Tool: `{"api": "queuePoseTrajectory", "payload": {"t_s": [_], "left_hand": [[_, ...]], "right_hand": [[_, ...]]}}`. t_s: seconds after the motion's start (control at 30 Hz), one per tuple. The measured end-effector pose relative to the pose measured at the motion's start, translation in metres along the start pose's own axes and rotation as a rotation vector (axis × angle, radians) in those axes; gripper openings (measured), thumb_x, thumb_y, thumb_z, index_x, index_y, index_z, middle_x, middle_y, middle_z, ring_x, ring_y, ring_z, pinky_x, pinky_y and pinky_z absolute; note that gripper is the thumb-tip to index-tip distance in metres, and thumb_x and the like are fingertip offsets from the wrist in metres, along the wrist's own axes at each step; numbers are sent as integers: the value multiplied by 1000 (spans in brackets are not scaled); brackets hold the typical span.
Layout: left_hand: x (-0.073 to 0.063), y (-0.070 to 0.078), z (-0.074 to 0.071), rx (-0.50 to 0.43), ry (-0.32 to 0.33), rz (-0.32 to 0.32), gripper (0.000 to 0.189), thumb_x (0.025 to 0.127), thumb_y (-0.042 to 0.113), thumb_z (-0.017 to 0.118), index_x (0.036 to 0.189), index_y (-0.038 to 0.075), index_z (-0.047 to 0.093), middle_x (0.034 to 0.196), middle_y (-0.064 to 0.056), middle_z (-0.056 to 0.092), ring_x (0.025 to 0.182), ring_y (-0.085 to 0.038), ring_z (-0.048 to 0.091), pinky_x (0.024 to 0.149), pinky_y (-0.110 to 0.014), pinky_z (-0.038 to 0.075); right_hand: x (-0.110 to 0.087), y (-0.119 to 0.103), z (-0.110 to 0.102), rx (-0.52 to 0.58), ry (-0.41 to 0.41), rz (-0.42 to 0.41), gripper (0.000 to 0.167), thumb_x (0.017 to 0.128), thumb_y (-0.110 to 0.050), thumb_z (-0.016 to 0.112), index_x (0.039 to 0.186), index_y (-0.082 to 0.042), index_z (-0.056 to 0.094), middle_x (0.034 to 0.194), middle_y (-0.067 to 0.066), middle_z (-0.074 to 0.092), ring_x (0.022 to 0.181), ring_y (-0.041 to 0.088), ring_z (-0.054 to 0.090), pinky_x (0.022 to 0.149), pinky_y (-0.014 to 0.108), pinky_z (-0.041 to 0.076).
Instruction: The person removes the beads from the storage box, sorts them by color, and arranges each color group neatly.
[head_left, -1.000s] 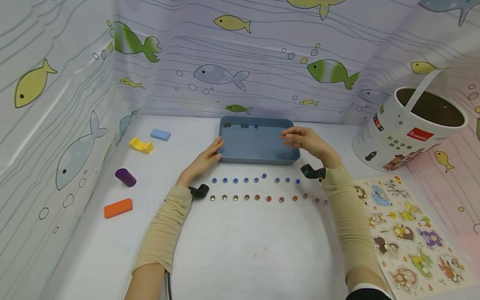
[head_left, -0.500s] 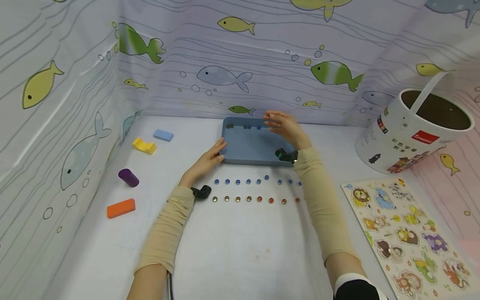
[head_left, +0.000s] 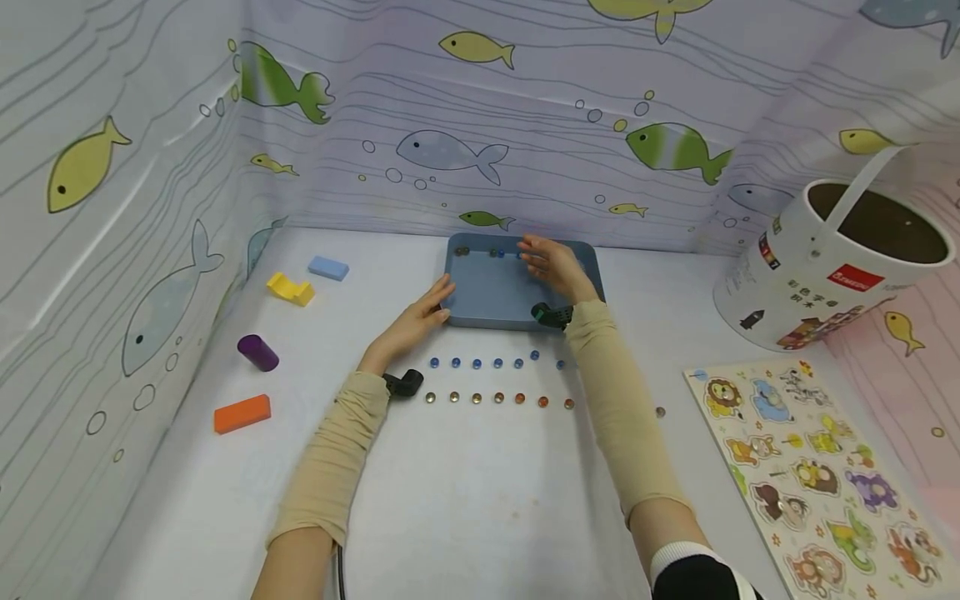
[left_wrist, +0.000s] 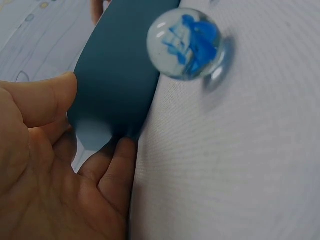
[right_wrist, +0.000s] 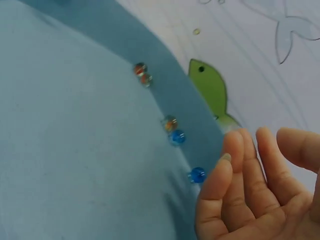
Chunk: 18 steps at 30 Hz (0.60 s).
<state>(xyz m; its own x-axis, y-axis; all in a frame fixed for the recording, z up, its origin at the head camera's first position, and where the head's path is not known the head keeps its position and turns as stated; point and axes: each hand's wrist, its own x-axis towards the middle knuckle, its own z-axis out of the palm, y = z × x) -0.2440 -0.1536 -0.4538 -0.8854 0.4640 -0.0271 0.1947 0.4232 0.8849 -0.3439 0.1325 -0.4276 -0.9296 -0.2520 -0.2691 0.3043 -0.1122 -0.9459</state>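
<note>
A shallow blue-grey tray [head_left: 495,300] sits on the white table. My left hand [head_left: 411,321] rests its extended fingertips against the tray's left end; in the left wrist view the thumb [left_wrist: 50,100] touches the tray wall. My right hand [head_left: 555,267] is over the tray's right half, fingers loosely bent, with nothing visible in them. Several glass marbles lie along the tray's far wall, among them a blue marble [right_wrist: 197,175] beside the right fingers and a reddish marble [right_wrist: 140,69]. A clear marble with blue swirls [left_wrist: 185,44] lies on the table near my left hand.
In front of the tray run a row of blue marbles [head_left: 477,364] and a row of amber marbles [head_left: 498,398], partly under my right forearm. Blocks, including an orange block [head_left: 242,414], lie left. A white bucket [head_left: 787,275] and an animal sticker sheet [head_left: 795,446] stand right.
My right hand has moved left from the tray's right end to over its far right half, its forearm now covering the rows' right ends. The left hand has stayed at the tray's left end.
</note>
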Motion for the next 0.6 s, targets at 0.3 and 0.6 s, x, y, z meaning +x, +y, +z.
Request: {"api": "queuePoseTrajectory", "payload": {"t_s": [0.3, 0.6], "left_hand": [[4, -10, -1, 0, 2, 14, 55, 104, 18, 42, 154, 7, 22, 165, -4, 1, 152, -29, 1, 124, -49, 7], [4, -13, 1, -10, 2, 10, 55, 104, 17, 42, 155, 9, 22, 165, -3, 1, 152, -29, 1, 124, -50, 6]], "right_hand": [[15, 12, 6, 51, 119, 21, 42, 105, -19, 42, 145, -8, 45, 149, 13, 46, 86, 7, 62, 71, 18, 53], [22, 14, 11, -246, 200, -36, 38, 102, -22, 48, 137, -7, 54, 142, 13, 54, 111, 23, 63, 69, 17, 53]]}}
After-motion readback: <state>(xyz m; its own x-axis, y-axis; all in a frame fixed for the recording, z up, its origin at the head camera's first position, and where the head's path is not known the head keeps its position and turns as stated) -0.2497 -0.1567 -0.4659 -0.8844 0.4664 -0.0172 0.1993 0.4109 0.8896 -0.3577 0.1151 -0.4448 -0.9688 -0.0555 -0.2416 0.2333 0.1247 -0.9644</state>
